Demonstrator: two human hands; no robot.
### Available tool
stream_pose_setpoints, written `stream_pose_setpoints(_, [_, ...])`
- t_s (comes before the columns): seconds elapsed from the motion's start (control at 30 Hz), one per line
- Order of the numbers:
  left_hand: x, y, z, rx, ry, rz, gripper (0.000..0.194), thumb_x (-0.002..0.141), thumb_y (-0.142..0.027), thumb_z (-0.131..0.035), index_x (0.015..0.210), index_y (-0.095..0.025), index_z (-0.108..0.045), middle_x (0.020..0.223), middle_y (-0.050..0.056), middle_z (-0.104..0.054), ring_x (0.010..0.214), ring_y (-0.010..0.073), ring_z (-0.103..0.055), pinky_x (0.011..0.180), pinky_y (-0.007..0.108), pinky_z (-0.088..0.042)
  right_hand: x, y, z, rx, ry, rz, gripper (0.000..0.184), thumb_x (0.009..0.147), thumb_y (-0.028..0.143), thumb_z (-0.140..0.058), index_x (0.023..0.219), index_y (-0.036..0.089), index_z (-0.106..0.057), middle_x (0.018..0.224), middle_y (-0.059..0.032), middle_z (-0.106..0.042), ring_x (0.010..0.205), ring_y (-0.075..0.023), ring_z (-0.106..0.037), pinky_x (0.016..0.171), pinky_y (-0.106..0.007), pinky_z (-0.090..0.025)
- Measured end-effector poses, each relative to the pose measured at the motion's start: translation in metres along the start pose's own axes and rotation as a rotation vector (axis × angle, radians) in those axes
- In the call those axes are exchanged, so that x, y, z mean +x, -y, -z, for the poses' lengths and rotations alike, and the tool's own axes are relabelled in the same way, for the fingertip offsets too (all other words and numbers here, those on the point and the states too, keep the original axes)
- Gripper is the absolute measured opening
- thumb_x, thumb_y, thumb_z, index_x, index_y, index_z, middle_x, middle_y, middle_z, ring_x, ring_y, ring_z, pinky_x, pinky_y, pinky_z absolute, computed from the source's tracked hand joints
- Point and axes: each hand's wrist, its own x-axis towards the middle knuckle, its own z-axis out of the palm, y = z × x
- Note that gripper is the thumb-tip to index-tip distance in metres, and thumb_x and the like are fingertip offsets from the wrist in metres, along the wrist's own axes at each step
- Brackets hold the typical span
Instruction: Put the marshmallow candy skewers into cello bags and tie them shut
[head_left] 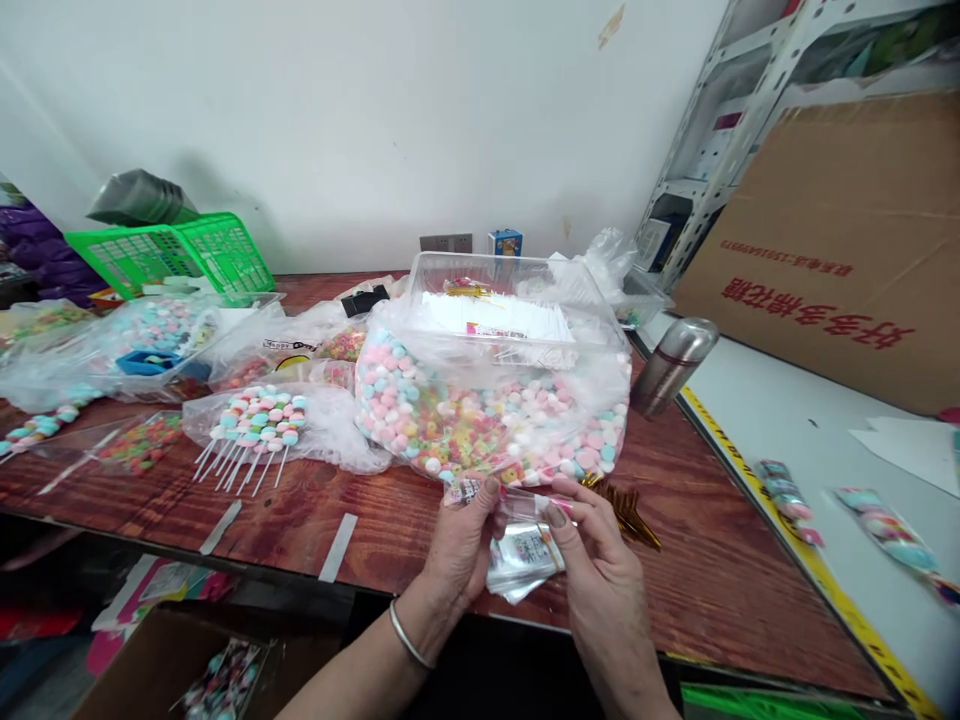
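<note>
A small clear printed plastic bag (523, 503) is stretched between my two hands above the table's front edge. My left hand (466, 535) pinches one end between thumb and fingers, with a silver bangle on the wrist. At the other end, my right hand (600, 570) grips the bag with its thumb on top. Just below lies a stack of clear bags (521, 562) with a rubber band round it. Gold twist ties (630, 512) lie right of my right hand. Behind my hands rests a large bag of pastel marshmallows and ring-shaped candies (487, 420).
A clear bin (450, 270) of white sticks sits on the marshmallow bag. Marshmallow skewers (259, 418) lie left, before a green basket (225, 250). A steel thermos (675, 365) stands right. Wrapped skewers (885, 525) lie on the white side table, near a large carton (832, 230).
</note>
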Motion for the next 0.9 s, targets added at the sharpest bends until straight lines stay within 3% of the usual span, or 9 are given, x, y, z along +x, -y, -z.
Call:
stream_pose_setpoints(0.13, [0.001, 0.002, 0.004, 0.05, -0.048, 0.084, 0.045, 0.06, -0.041, -0.086, 0.068, -0.017, -0.049, 0.051, -0.008, -0.049, 0.037, 0.0019, -0.034, 0.038, 0.016, -0.025, -0.003, -0.001, -0.002, 0.013, 0.063, -0.023, 0.019, 0.084, 0.038, -0.065, 0.088, 0.02, -0.071, 0.117, -0.0099, -0.064, 0.113, -0.0248, -0.057, 0.098, -0.041, -0.044])
stream_pose_setpoints(0.23, [0.001, 0.002, 0.006, 0.024, -0.019, 0.061, 0.042, 0.062, -0.039, -0.085, 0.07, -0.016, -0.05, 0.055, -0.006, -0.053, 0.04, 0.0025, -0.039, 0.04, 0.016, -0.027, -0.004, -0.002, -0.003, -0.037, 0.136, -0.019, 0.022, 0.086, 0.037, -0.063, 0.099, 0.02, -0.071, 0.107, -0.0089, -0.069, 0.1, -0.0233, -0.063, 0.089, -0.039, -0.049])
stream_pose_setpoints(0.33, [0.0, -0.001, 0.009, 0.003, 0.047, 0.073, 0.034, 0.065, -0.03, -0.084, 0.077, -0.015, -0.056, 0.061, -0.004, -0.056, 0.047, 0.0041, -0.046, 0.046, 0.016, -0.034, -0.004, -0.006, -0.005, -0.13, 0.089, 0.047, 0.021, 0.088, 0.035, -0.06, 0.095, 0.019, -0.072, 0.097, -0.0078, -0.071, 0.089, -0.0213, -0.065, 0.081, -0.036, -0.052])
stream_pose_setpoints(0.43, [-0.001, -0.003, 0.014, 0.009, 0.094, 0.095, 0.029, 0.066, -0.026, -0.083, 0.081, -0.014, -0.061, 0.061, -0.004, -0.056, 0.051, 0.0053, -0.049, 0.05, 0.017, -0.038, -0.006, -0.011, -0.006, -0.224, 0.035, 0.13, 0.022, 0.086, 0.035, -0.062, 0.095, 0.019, -0.074, 0.102, -0.0089, -0.072, 0.094, -0.0234, -0.066, 0.087, -0.038, -0.051])
stream_pose_setpoints(0.63, [0.007, -0.012, 0.026, 0.008, -0.021, 0.058, 0.038, 0.058, -0.032, -0.088, 0.064, -0.013, -0.056, 0.05, -0.004, -0.051, 0.042, 0.0039, -0.041, 0.043, 0.017, -0.03, -0.007, -0.018, -0.012, -0.223, 0.165, 0.163, 0.022, 0.087, 0.037, -0.06, 0.096, 0.023, -0.074, 0.099, -0.0056, -0.074, 0.09, -0.0231, -0.069, 0.082, -0.035, -0.053])
stream_pose_setpoints(0.77, [0.018, -0.056, 0.054, -0.084, -0.121, -0.116, 0.041, 0.052, -0.028, -0.091, 0.063, -0.013, -0.053, 0.057, -0.004, -0.053, 0.046, 0.0027, -0.042, 0.044, 0.015, -0.031, 0.013, -0.012, -0.038, -0.226, 0.263, 0.301, 0.024, 0.084, 0.042, -0.061, 0.097, 0.025, -0.073, 0.104, -0.0048, -0.072, 0.097, -0.0245, -0.066, 0.09, -0.037, -0.049])
stream_pose_setpoints(0.83, [0.016, -0.091, 0.077, -0.149, -0.19, -0.256, 0.041, 0.052, -0.024, -0.091, 0.066, -0.014, -0.054, 0.059, -0.005, -0.054, 0.046, 0.0021, -0.041, 0.044, 0.014, -0.031, 0.022, -0.002, -0.067, -0.198, 0.324, 0.304, 0.026, 0.085, 0.043, -0.059, 0.1, 0.026, -0.072, 0.107, -0.005, -0.07, 0.1, -0.0245, -0.064, 0.092, -0.038, -0.048])
stream_pose_setpoints(0.9, [0.008, -0.128, 0.104, -0.198, -0.264, -0.4, 0.039, 0.053, -0.021, -0.09, 0.067, -0.015, -0.054, 0.057, -0.007, -0.051, 0.045, 0.0016, -0.039, 0.043, 0.013, -0.03, 0.026, 0.009, -0.11, -0.161, 0.489, 0.226, 0.026, 0.089, 0.04, -0.054, 0.103, 0.025, -0.07, 0.106, -0.0051, -0.07, 0.098, -0.0225, -0.064, 0.088, -0.035, -0.049])
